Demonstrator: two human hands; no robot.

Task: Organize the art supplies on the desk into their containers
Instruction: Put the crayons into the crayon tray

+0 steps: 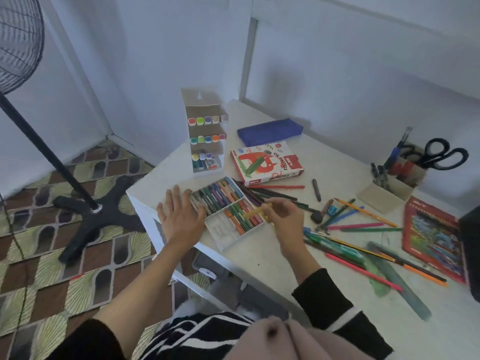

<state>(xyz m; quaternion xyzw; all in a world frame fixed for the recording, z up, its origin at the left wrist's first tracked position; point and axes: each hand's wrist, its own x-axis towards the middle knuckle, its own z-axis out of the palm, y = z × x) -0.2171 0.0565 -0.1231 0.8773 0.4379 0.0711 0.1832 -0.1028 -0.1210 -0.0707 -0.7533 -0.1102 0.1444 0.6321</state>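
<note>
A white pastel tray (225, 237) lies at the desk's near left corner, its two rows mostly filled with coloured oil pastels. My left hand (179, 216) rests flat with straight fingers against the tray's left end. My right hand (281, 216) pinches a yellow pastel (255, 212) just above the tray's right end. The red oil pastels box (266, 162) lies behind the tray. Loose coloured pencils (363, 227) and pens are scattered to the right. One dark pastel (316, 189) lies alone on the desk.
A white marker rack (205, 131) stands at the back left, beside a blue pencil case (270, 131). A cardboard holder (400, 178) with scissors (439, 154) and pens stands at the right. A red pencil box (433, 237) lies far right. A fan stand (85, 203) is on the floor.
</note>
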